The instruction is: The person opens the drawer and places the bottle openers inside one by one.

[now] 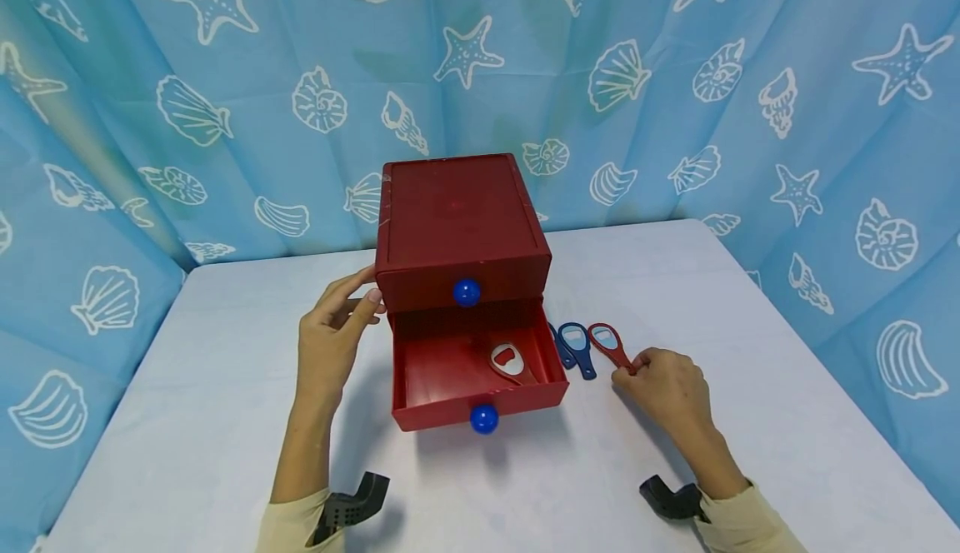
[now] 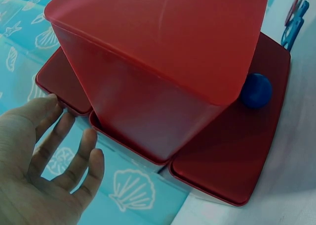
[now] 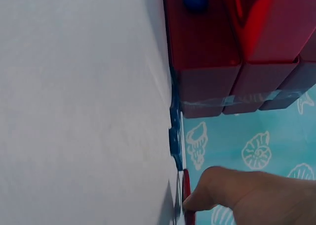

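Observation:
A red drawer cabinet [image 1: 457, 211] with round blue knobs has its middle drawer [image 1: 435, 370] pulled out. In that drawer lies a red piece with an oval head [image 1: 507, 360]. My left hand [image 1: 330, 328] is at the cabinet's left side, thumb by its front edge; the left wrist view shows its fingers [image 2: 86, 151] loosely spread. My right hand [image 1: 671, 391] pinches the narrow end of a red oval-headed handled piece [image 1: 606, 338] on the table, right of the cabinet. Two similar blue handled pieces [image 1: 576, 345] lie between it and the cabinet, one partly hidden.
A white cloth [image 1: 225, 386] covers the table. Behind and beside it hangs a blue curtain [image 1: 465, 103] with white shells and starfish. Black wrist mounts [image 1: 360, 499] are on both forearms. The pulled-out drawer juts toward the table's front.

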`<state>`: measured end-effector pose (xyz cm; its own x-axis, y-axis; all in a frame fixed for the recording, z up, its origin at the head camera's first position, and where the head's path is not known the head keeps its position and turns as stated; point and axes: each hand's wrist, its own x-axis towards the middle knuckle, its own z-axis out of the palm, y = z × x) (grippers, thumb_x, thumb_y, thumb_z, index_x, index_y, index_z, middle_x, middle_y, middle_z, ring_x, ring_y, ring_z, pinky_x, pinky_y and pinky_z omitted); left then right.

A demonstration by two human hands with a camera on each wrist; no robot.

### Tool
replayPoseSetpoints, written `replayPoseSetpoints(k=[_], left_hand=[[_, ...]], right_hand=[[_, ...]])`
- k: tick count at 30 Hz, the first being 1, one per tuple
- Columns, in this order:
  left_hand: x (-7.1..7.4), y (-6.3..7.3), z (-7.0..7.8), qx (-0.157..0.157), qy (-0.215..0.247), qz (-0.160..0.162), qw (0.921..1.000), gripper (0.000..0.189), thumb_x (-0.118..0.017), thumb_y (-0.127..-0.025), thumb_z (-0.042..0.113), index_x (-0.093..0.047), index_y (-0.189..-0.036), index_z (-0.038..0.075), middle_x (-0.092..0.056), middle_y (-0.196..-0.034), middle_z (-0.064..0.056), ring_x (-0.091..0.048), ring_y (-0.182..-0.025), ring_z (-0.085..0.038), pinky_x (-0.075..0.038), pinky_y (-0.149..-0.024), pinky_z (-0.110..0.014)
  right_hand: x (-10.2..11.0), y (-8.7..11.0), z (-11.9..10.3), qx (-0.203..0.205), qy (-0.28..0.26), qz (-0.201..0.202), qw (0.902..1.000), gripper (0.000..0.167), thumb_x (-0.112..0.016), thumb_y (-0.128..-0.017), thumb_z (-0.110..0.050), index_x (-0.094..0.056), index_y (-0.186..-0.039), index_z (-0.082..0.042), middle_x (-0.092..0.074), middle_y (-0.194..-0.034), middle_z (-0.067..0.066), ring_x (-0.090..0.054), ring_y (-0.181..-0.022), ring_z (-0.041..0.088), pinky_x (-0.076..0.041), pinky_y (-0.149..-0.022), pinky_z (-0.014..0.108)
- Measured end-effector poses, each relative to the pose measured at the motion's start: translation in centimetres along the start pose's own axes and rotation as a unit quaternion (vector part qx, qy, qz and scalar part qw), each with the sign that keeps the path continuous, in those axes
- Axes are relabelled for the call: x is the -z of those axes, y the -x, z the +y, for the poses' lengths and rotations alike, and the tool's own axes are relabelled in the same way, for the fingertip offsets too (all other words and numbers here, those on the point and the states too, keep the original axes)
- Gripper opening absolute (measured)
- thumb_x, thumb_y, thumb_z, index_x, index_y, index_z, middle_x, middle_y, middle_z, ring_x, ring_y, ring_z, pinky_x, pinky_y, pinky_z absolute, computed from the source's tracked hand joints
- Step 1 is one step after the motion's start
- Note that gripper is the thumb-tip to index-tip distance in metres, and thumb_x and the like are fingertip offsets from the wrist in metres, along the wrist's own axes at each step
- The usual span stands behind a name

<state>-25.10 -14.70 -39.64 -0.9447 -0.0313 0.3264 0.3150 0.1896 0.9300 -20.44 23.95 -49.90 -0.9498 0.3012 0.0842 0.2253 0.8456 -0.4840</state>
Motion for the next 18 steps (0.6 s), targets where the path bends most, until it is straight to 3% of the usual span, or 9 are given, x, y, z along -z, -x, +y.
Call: replayPoseSetpoints(k=[7,10,14,18], left_hand=[[0.2,-0.7,-2.7,-0.006,0.008,0.003,0.9999,0.036,-0.066,-0.098,0.025,-0.066,-0.134,0.023,-0.062,-0.127,0.006,-0.066,-0.094,-0.02,-0.056,-0.084,-0.026],[0.3,-0.8,-3.1,-0.012,0.012,0.003,0.9999,0.036,-0.066,-0.098,0.026,-0.066,-0.134,0.025,-0.062,-0.127,0.007,-0.066,-0.094,-0.021,-0.056,-0.084,-0.027],[0.2,-0.8,-2.9,-0.005,0.009,0.004,0.9999,0.036,-0.066,-0.098,0.026,-0.066,-0.134,0.025,-0.061,-0.128,0.007,-0.066,-0.094,-0.021,-0.056,-0.085,-0.027],[0.1,-0.4,-1.5,0.0,0.007,0.004,1.0,0.037,-0.065,-0.099,0.022,-0.065,-0.135,0.018,-0.061,-0.129,0.003,-0.066,-0.095,-0.024,-0.056,-0.086,-0.027]], right_hand=[[0.9,0.2,0.1,0.032,-0.034,0.046,0.9978,0.019,-0.075,-0.078,-0.018,-0.066,-0.079,-0.001,-0.055,-0.06,0.001,-0.05,-0.057,0.019,-0.037,-0.048,0.03],[1.3,0.4,0.1,0.047,-0.047,0.064,0.9958,0.017,-0.076,-0.078,-0.017,-0.068,-0.08,-0.001,-0.056,-0.063,0.001,-0.052,-0.059,0.019,-0.04,-0.049,0.03],[1.8,0.9,-0.1,0.052,-0.053,0.073,0.9945,0.017,-0.075,-0.078,-0.016,-0.069,-0.083,-0.002,-0.057,-0.064,0.0,-0.052,-0.062,0.018,-0.04,-0.051,0.029],[2.4,1.3,-0.3,0.06,-0.054,0.082,0.9934,0.016,-0.076,-0.077,-0.015,-0.07,-0.083,-0.002,-0.056,-0.065,-0.002,-0.051,-0.062,0.018,-0.039,-0.051,0.028]])
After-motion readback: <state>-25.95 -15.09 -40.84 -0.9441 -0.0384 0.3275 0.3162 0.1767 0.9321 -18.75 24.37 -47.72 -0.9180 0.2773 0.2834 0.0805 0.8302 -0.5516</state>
